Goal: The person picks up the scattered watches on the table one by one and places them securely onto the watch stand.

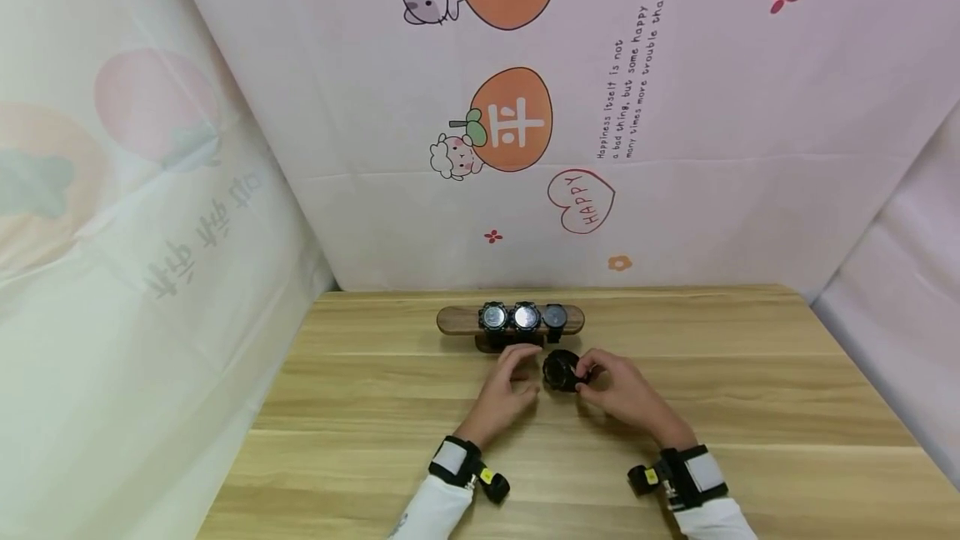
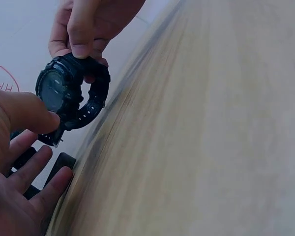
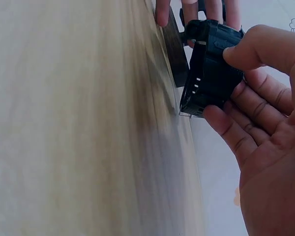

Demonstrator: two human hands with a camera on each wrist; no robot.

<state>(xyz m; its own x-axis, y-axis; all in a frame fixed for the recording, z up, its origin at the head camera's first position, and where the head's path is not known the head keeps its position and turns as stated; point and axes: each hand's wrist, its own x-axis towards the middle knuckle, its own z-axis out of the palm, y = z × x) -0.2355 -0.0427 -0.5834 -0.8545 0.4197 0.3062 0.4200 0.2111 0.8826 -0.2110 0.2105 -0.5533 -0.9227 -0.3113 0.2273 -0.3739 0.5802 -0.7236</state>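
Observation:
A black wristwatch (image 1: 561, 370), its strap bent into a loop, is held by my right hand (image 1: 618, 390) a little in front of the watch stand. The right thumb and fingers pinch its side, and the strap holes show in the right wrist view. My left hand (image 1: 506, 390) is just left of the watch, fingers spread and loosely bent with nothing between them. In the left wrist view the left thumb (image 2: 32, 115) overlaps the watch's lower edge. Behind the hands, a dark wooden stand (image 1: 457, 321) bears three more black watches (image 1: 525, 317) side by side.
The wooden table (image 1: 360, 423) reaches back to a white printed cloth (image 1: 375, 223) hanging behind it. More cloth (image 1: 150, 340) hangs along the left side. Each wrist wears a black strap with a small camera, such as the right one (image 1: 645, 480).

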